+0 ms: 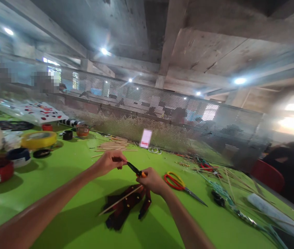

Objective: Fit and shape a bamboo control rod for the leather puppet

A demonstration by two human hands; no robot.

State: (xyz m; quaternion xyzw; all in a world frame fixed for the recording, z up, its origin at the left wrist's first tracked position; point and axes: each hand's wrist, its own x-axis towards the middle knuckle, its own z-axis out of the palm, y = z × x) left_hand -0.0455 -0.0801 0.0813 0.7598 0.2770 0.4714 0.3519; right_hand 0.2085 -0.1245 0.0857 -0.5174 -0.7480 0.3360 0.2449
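Over the middle of the green table, my right hand (150,180) is closed round the orange handle of dark pliers (134,168). The pliers' tip points left, toward my left hand (110,162), whose thumb and fingers are pinched together at that tip. What they pinch is too small to make out. Below my hands lies a dark red and black piece with gold studs (128,202), with a thin wooden stick (119,200) slanting across it. Scissors with red and yellow handles (175,181) lie open to the right of my right hand.
Wooden sticks (117,144) lie behind my hands, before a perforated metal screen (136,110). Tape rolls, including a yellow one (39,139), and small jars stand at left. On the right are green cords (220,190), more sticks and a red chair (268,174) beside a person.
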